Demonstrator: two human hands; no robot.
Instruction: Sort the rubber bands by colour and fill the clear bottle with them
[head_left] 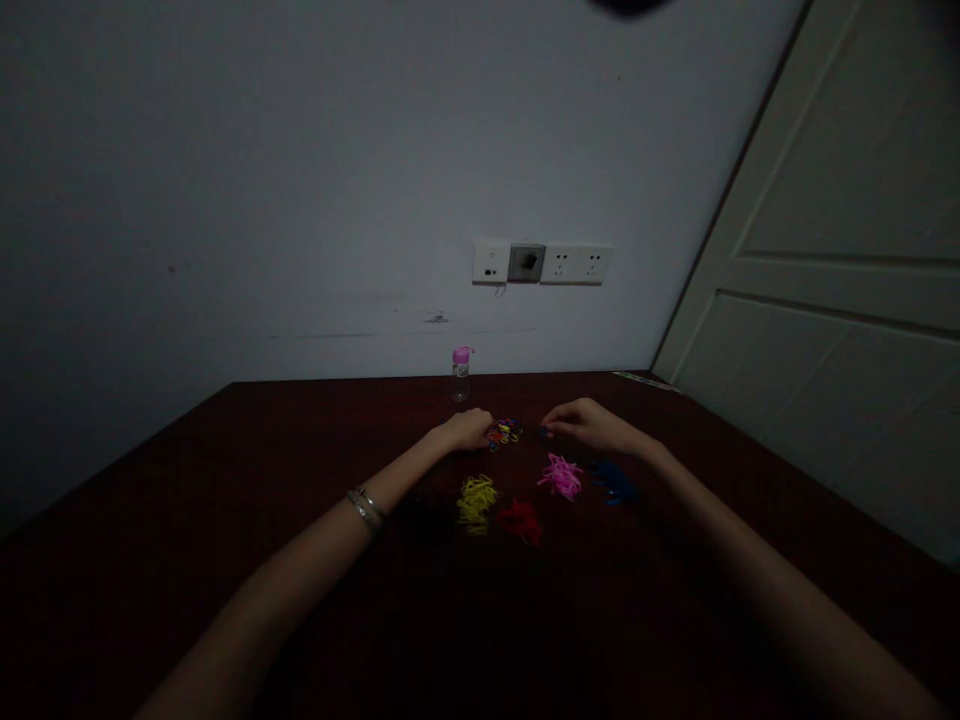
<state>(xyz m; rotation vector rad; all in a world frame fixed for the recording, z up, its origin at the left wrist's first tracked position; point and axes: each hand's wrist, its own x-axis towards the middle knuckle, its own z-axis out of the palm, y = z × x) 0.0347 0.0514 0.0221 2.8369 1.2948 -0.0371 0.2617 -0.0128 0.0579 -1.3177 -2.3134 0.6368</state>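
Blue band [545,432], seemingly in right grip [591,424]

you can't read any words, brands or numbers here. on the clear bottle with the pink lid [460,382], you can make out small dark marks on the side, but they are too small and dim for you to read. on the white switch plate [490,262], a faint round mark is all you get, with no legible lettering. the printed strip [646,381] at the table's far right edge shows you a pattern too small to make out.
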